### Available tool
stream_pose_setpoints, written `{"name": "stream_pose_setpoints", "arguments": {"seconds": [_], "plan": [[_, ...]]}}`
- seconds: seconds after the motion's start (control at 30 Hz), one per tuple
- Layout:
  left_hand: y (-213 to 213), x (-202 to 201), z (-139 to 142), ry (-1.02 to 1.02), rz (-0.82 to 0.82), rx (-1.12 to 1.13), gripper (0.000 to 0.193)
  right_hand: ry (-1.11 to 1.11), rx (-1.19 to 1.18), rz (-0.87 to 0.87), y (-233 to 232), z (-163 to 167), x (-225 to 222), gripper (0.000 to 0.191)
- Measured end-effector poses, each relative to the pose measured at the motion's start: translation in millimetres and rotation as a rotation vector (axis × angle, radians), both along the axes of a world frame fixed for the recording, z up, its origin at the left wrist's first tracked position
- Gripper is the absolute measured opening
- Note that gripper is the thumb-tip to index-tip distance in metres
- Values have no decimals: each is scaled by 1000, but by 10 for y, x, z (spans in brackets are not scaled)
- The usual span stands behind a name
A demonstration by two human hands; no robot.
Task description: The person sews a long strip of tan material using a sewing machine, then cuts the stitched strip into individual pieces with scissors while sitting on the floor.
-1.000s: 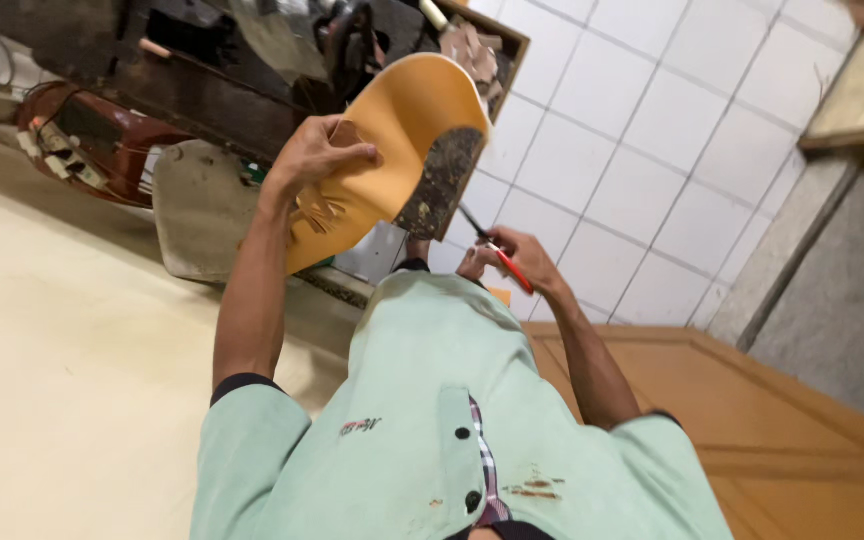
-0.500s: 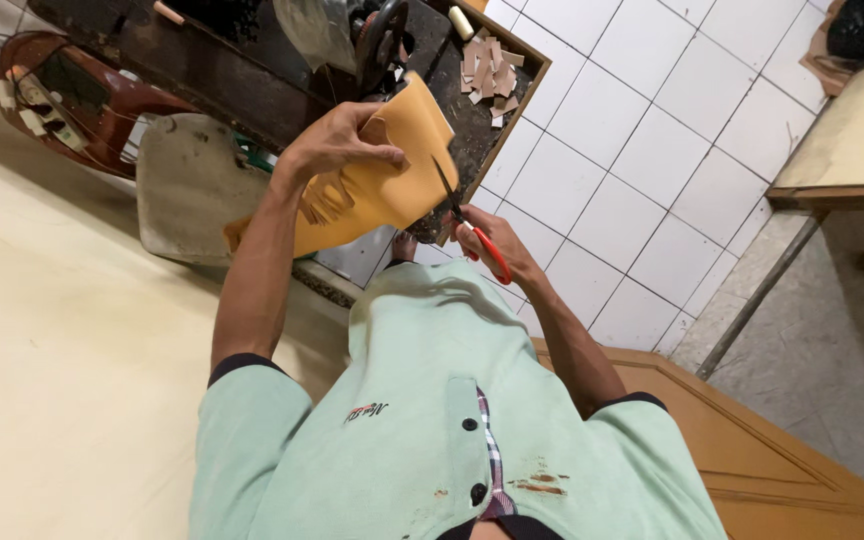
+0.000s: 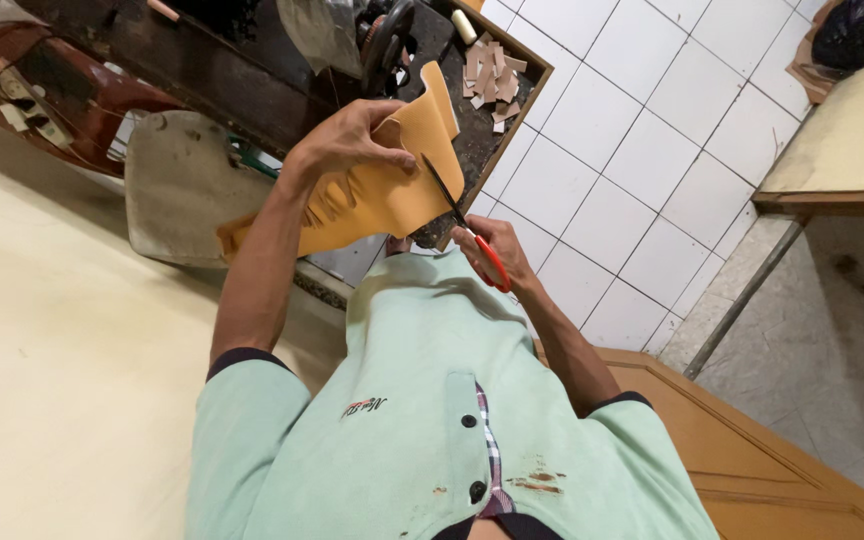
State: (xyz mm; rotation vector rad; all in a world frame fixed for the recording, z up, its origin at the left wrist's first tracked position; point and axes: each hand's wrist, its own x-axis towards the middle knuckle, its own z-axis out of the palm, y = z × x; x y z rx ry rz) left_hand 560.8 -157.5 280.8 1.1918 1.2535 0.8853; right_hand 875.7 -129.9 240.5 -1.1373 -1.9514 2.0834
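Left hand (image 3: 347,140): curled over the upper face of the tan sheet (image 3: 382,185), thumb and fingers pinching it, forearm bare up to a dark cuff.
Right hand (image 3: 492,250): closed through the red loops of the scissors (image 3: 467,228), fingers wrapped tight, knuckles just above the chest.
Tan sheet: mustard-tan, stiff yet pliable like thin leather or rubber; matte, smooth; curved upward at its top corner, ragged slits along the lower left edge; held in the air between both hands, in front of the dark tray (image 3: 487,110).
Scissors: slim dark blades, glossy red handles; blades set into the sheet's right edge, angled up and left.
Dark tray: shallow wooden-rimmed box, gritty black floor, just behind the sheet.
Offcuts (image 3: 492,75): small pale tan rectangles heaped loosely in the tray's upper corner, beside a cream cylinder.
Shirt (image 3: 432,420): mint-green knit polo, soft, dark buttons, checked placket lining, rust-coloured stains near the hem.
Grey slab (image 3: 182,185): rounded, dull, scuffed plate lying left of the forearm.
Floor (image 3: 652,150): glossy white square tiles with thin grey joints, to the right of the tray.
Wooden panel (image 3: 752,440): orange-brown, smooth, moulded edges, lower right.
Cream surface (image 3: 52,350): flat, pale, plain, filling the left side.
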Motion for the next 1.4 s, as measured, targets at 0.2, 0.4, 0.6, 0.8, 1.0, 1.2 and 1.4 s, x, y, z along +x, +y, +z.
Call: {"name": "stream_pose_setpoints", "arguments": {"seconds": [0.2, 0.4, 0.6, 0.8, 1.0, 1.2, 1.4], "plan": [[82, 60, -8, -41, -37, 27, 70, 42, -3, 25, 45, 47, -29, 49], [114, -44, 72, 2, 5, -12, 70, 103, -6, 36, 99, 105, -79, 57], [193, 20, 97, -117, -95, 11, 72, 102, 79, 42, 157, 118, -102, 61], [246, 151, 37, -105, -129, 2, 76, 141, -5, -43, 109, 97, -128, 62], [317, 193, 30, -77, -173, -65, 73, 162, -15, -66, 111, 156, -93, 52], [393, 303, -105, 25, -236, -126, 69, 171, -11, -180, 141, -50, -38, 55], [329, 288, -372, 125, -173, -83, 52, 97, 8, -618, 456, -488, 86, 54]]}}
